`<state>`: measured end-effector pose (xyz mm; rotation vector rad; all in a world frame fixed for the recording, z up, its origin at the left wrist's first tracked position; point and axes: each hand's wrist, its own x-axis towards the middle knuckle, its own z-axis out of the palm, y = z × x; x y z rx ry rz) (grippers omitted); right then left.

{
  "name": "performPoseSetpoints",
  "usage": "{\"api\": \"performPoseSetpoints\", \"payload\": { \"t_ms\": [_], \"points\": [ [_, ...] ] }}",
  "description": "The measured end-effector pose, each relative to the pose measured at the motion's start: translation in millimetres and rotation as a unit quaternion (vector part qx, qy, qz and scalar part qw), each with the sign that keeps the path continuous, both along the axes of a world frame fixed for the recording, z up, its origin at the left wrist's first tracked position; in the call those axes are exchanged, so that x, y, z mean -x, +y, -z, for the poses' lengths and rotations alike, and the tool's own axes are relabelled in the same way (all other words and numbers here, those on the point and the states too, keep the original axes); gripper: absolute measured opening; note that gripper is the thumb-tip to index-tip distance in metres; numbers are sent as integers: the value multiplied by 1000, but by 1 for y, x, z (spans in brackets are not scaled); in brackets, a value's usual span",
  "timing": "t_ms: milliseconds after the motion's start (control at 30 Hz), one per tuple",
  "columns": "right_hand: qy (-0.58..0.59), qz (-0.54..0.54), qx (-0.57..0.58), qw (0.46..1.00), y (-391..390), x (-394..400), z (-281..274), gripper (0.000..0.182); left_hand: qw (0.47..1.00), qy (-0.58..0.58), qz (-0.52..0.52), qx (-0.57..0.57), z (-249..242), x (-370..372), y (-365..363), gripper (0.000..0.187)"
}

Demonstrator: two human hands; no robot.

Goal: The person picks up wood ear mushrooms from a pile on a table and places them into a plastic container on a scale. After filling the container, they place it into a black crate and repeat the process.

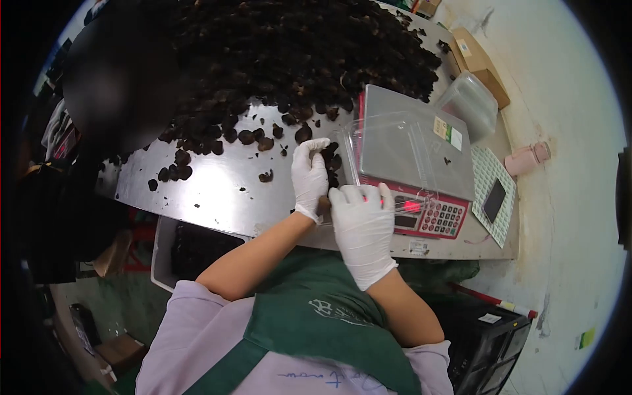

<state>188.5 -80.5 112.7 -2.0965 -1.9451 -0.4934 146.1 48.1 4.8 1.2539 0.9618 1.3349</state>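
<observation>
My gloved left hand (308, 181) is cupped, fingers bent; my gloved right hand (363, 230) shows its back, fingers curled, with both forearms (266, 253) bare.

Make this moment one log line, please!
left hand: gloved, beside dark pieces | right hand: gloved, at edge of clear container | scale: partly seen through clear container
</observation>
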Motion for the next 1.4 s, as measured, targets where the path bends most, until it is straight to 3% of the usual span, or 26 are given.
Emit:
{"api": "performPoseSetpoints", "payload": {
  "t_ms": [100, 233, 300, 333, 367, 500, 600, 667, 733, 800, 867, 933, 1000, 1100, 1133, 1200, 1267, 1333, 1400],
  "points": [
    [-11, 6, 39, 999, -3, -11, 7, 19, 998, -11, -28, -52, -19, 27, 9, 23],
    [13, -5, 43, 999, -4, -15, 20, 34, 992, 75, -32, -99, -14, 45, 35, 17],
    [7, 6, -9, 1000, -1, -14, 26, 40, 999, 20, 24, 28, -2, 45, 41, 14],
    [-2, 17, -64, 998, 1, -14, 27, 46, 999, 20, 24, 28, 1, 44, 41, 14],
    [26, 41, -31, 998, -2, -14, 25, 59, 997, -21, 25, 67, 4, 41, 37, 14],
    [48, 138, 15, 989, 5, -15, 23, 68, 995, -66, 32, 69, -10, 33, 21, 24],
    [53, 124, 21, 991, 16, -16, 11, 64, 994, -65, 73, 38, -44, 27, 9, 37],
    [75, 111, 15, 991, 22, -21, 3, 63, 994, -30, 98, -48, -52, 18, 7, 41],
    [96, 100, 5, 990, 26, -34, -3, 61, 991, 14, 127, -40, -62, 16, 12, 50],
    [335, 38, 23, 941, 27, -54, -10, 58, 989, -59, 132, 42, -78, 15, 16, 51],
    [373, 30, -9, 927, 32, -56, -19, 56, 976, -117, 136, 120, -96, 15, 21, 51],
    [438, 42, 17, 898, 40, -54, -30, 54, 984, -86, 111, 110, -108, 15, 26, 49],
    [445, 35, 0, 895, 44, -47, -44, 52, 982, -93, 107, 123, -123, 16, 30, 51],
    [361, 12, -63, 930, 52, -57, -43, 49, 980, -94, 133, 110, -137, 33, 39, 49],
    [387, 21, -50, 921, 53, -68, -49, 51, 987, -71, 115, 88, -156, 40, 37, 44],
    [540, 33, -39, 840, 50, -100, -51, 51, 988, -128, 83, 37, -169, 53, 43, 37],
    [602, 31, -13, 798, 49, -133, -66, 51, 984, -99, 138, -60, -148, 80, 53, 28],
    [609, 6, -3, 793, 46, -172, -66, 52, 988, 65, 128, -62, -123, 101, 47, 19],
    [629, 21, 10, 777, 41, -205, -63, 53, 968, 185, 148, -87, -75, 119, 30, 23]
  ]
}}
